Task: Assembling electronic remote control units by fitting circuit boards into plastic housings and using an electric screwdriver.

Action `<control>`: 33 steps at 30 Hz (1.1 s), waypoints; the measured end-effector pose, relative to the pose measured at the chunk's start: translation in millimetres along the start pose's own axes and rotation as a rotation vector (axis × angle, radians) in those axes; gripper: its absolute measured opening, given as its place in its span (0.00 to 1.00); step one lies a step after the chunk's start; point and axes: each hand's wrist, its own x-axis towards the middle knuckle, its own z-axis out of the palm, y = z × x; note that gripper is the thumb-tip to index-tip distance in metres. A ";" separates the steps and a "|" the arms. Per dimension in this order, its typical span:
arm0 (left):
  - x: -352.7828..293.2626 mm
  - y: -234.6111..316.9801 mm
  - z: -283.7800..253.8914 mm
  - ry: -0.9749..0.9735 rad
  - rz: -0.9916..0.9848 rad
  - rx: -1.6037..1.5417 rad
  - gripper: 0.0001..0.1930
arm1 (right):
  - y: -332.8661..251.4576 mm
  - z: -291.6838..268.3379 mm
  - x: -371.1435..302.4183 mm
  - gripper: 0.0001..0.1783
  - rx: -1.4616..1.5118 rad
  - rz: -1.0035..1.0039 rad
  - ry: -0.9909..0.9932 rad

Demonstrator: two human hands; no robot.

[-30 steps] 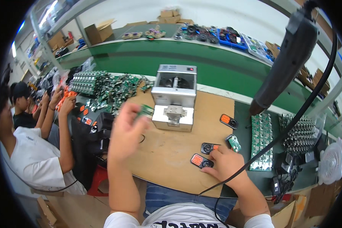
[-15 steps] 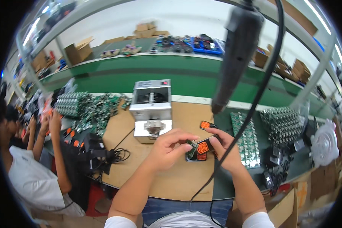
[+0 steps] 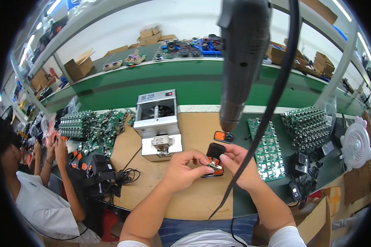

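Note:
Between the thumb and fingers of my left hand (image 3: 186, 169) is a small green circuit board (image 3: 214, 166), seen nearly edge-on. My right hand (image 3: 242, 166) pinches a black casing piece (image 3: 216, 150) with rounded corners, its plain dark side showing. The two parts are close together, and I cannot tell whether they touch. Below them, partly hidden by the fingers, an orange-and-black casing (image 3: 218, 173) lies on the tan board (image 3: 185, 201). Just beyond my right hand lies another orange-and-black casing (image 3: 220, 136) beside a small round black part (image 3: 229, 138).
An electric screwdriver (image 3: 244, 61) hangs in front, its black cable (image 3: 272, 111) crossing over my right hand. A silver machine (image 3: 157, 123) stands ahead. Circuit board panels (image 3: 266, 152) lie right, near a white fan (image 3: 356, 146); loose boards (image 3: 107, 127) heap left. A co-worker (image 3: 45, 197) sits left.
The casing piece in my right hand has turned from its orange face to its plain black side and risen slightly. The circuit board has tipped edge-on. The view has shifted a little.

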 end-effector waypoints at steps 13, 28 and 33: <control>6.1 5.1 10.6 0.001 0.069 -0.184 0.11 | 14.5 1.2 -15.3 0.15 -0.448 -0.330 0.089; -3.9 31.6 -19.0 0.009 0.349 0.000 0.10 | 5.4 27.6 1.1 0.21 -0.389 -0.509 -0.252; -0.8 32.2 -11.8 -0.120 0.432 -0.012 0.16 | -1.1 18.7 -12.6 0.21 -0.508 -0.557 -0.209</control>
